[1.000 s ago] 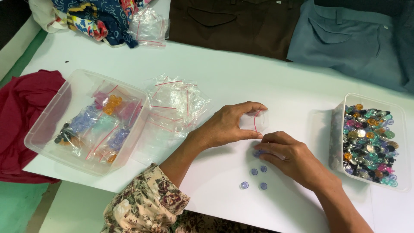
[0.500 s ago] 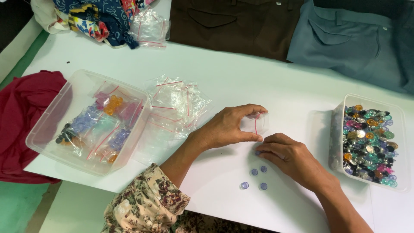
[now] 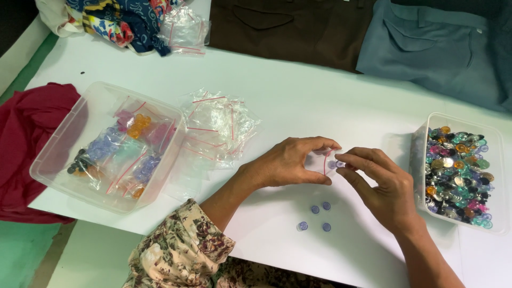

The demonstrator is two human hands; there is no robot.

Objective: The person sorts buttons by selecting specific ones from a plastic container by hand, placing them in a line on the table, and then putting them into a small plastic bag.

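My left hand holds a small clear zip bag with a red strip, its mouth turned to the right. My right hand pinches a pale blue button at that mouth. Several more blue buttons lie on the white table just below my hands.
A clear tub full of mixed coloured buttons stands at the right. At the left, a clear tub holds filled bags of sorted buttons. Between them is a heap of empty zip bags. Folded garments lie along the far edge; a red cloth lies at the left.
My right hand has lifted from the table beside the loose buttons and brought one button up to the bag's mouth. My left hand has stayed put.
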